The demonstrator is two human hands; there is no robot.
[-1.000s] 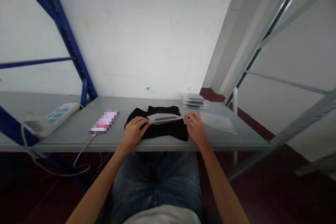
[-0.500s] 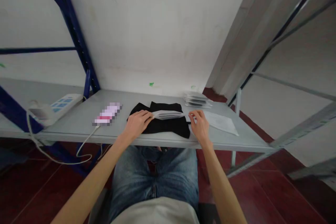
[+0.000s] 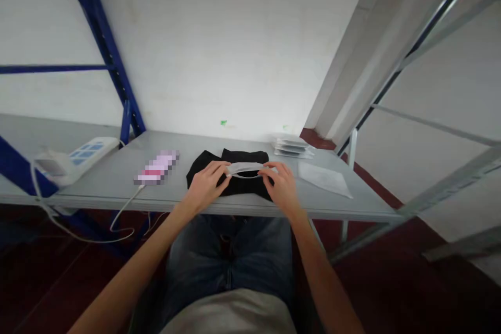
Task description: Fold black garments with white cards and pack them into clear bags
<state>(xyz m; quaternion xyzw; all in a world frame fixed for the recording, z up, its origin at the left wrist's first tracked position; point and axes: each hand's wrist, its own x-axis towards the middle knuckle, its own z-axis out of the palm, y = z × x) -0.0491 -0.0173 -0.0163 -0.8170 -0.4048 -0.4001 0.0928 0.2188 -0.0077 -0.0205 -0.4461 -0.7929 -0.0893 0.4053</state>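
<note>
A folded black garment (image 3: pixel 242 159) lies on the grey shelf (image 3: pixel 117 182) in front of me. Over it I hold a clear plastic bag (image 3: pixel 246 168) by its two ends. My left hand (image 3: pixel 207 183) pinches the bag's left end, fingers closed. My right hand (image 3: pixel 278 186) grips the right end, fingers curled round it. The bag's mouth gapes a little between the hands, above the garment's near part.
A flat clear bag (image 3: pixel 323 178) lies to the right, with a small stack of bags (image 3: pixel 293 147) behind it. At left are a blurred phone (image 3: pixel 156 169) on a cable and a white power strip (image 3: pixel 78 156). Blue rack posts (image 3: pixel 105 47) stand left, grey ones right.
My right hand has moved left along the bag, closer to my left hand. The bag has slackened and its mouth now gapes over the garment.
</note>
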